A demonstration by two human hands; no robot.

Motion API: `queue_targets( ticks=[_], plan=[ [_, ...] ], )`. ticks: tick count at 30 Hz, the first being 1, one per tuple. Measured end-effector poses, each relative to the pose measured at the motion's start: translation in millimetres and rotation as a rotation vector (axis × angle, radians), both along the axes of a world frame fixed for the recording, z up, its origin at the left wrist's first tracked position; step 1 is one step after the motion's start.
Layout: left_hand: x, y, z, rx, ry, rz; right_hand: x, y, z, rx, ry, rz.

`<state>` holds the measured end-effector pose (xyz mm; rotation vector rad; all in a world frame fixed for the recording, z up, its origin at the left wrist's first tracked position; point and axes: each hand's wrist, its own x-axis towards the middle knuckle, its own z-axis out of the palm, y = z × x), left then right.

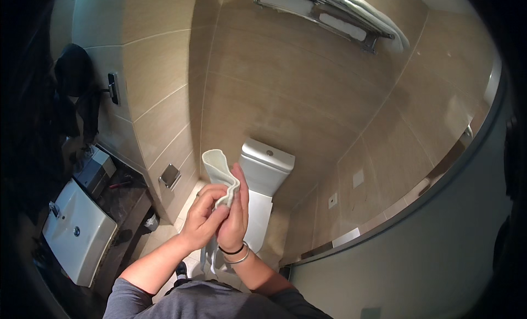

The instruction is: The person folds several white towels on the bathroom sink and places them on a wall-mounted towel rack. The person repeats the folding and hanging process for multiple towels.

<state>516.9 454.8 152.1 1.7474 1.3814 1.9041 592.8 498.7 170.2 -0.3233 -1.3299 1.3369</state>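
Note:
In front of the toilet, both my hands are on a folded off-white cloth (218, 166). The fingers and thumb of my left hand (206, 218) pinch its lower edge, and its upper end stands up, bent over, above the fingers. Pressed against the cloth's right side is my right hand (236, 212), its fingers pointing up and a dark band and a silver bangle at its wrist. Light strips hang below the hands; whether they belong to the cloth, I cannot tell. Behind the hands stands the white toilet (263, 164) with its lid down.
At the left, a white washbasin (84, 241) sits on a dark counter (127, 195) beside a box (96, 171). A metal paper holder (169, 176) is on the tiled wall. Towels (286, 2) lie on a high metal rack. A grey partition (395, 253) curves along the right.

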Motion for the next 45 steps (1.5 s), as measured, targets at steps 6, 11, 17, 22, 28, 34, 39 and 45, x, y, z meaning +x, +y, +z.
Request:
queue_targets(
  ticks=[6,11,17,22,28,34,39,45],
  plan=[
    [15,2,-11,-0.062,-0.358,-0.076,-10,11,-34,0.219,0.02,-0.156],
    [-14,-5,-21,-0.144,-0.686,-0.186,-9,7,-38,0.282,-0.101,0.014],
    [-58,-28,32,-0.139,-0.526,-0.54,12,92,-77,-0.183,-0.084,0.712],
    [-69,-40,39,-0.26,-0.469,-0.191,42,82,-72,-0.293,-0.13,0.89],
    [-85,-38,-3,-0.234,-0.493,-0.31,29,57,-34,-0.666,-0.106,0.73],
    [-79,-21,-38,-0.671,-0.361,-0.226,19,100,-67,-0.804,0.043,0.92],
    [-92,-20,-44,-0.592,-0.397,-0.068,50,81,-100,-0.507,-0.36,0.751],
    [-92,-40,-48,-0.793,-0.447,-0.006,54,70,-110,-0.424,-0.544,0.457]
  ],
)
